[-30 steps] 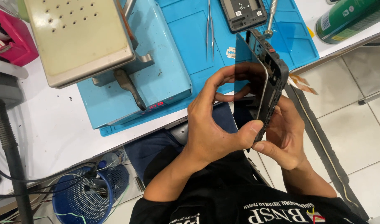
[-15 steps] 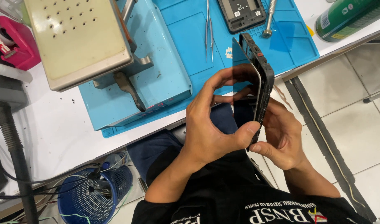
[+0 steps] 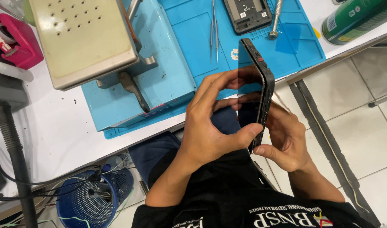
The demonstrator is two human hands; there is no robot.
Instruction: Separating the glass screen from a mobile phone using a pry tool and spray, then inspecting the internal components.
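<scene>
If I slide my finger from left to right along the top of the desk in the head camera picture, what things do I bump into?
Pink tape holder → beige box with holes → tweezers → black phone frame lying flat → silver screwdriver → green can.

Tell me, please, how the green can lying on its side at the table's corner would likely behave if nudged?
The green can lies on its side near the white table edge, so it would probably roll, perhaps off. Its smooth round wall looks somewhat slippery. It seems rigid, though how heavy it is cannot be told.
</scene>
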